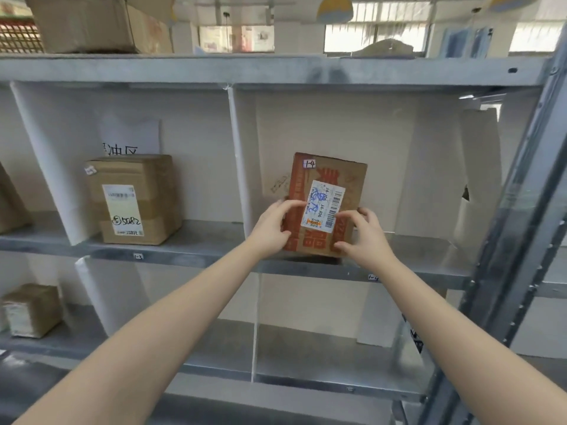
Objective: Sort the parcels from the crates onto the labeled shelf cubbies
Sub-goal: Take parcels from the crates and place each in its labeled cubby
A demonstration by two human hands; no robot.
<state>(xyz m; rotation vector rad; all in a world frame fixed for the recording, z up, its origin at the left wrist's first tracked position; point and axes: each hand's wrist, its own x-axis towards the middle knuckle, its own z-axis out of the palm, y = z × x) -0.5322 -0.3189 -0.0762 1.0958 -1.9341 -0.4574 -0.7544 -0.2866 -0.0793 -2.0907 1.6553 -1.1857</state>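
Observation:
A brown cardboard parcel (328, 179) with red print, a white barcode label and a small "1-4" sticker stands upright at the front of the right cubby on the middle shelf (429, 271). My left hand (273, 228) grips its left edge, thumb on the front. My right hand (365, 234) grips its right lower edge, thumb on the front. A small "1-4" tag (372, 277) sits on the shelf edge just below.
The cubby to the left holds a taped brown box (135, 197) marked 5082, above a "1-3" tag (138, 256). A small box (32, 309) sits lower left. White dividers (242, 167) separate cubbies. A grey metal upright (521, 210) bounds the right side. A large carton (89, 23) lies on top.

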